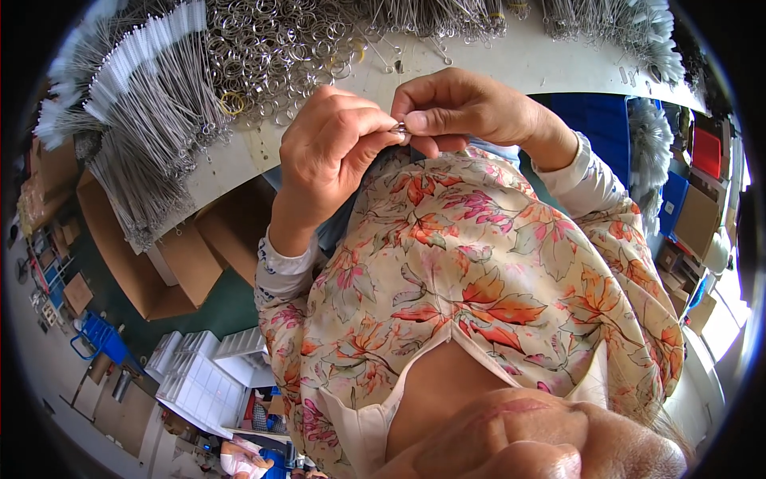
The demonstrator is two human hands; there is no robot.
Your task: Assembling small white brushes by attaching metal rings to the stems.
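Close in front of my chest, just off the near edge of the table, my two hands meet at a small shiny metal ring [399, 128]. My left hand [323, 148] pinches it between thumb and index finger, the other fingers curled. From the opposite side my right hand [471, 112] has thumb and fingers closed on the same piece. The fingertips cover most of it, so whether a second part is joined to it cannot be told. Beyond my hands lies a heap of loose metal rings [279, 48].
Bundles of wire-handled brushes [148, 88] with white bristles lie at the left of the white table [511, 60]. More wire bundles [447, 12] line the far side. Open cardboard boxes [136, 255] stand below left; a blue bin [594, 128] sits below right.
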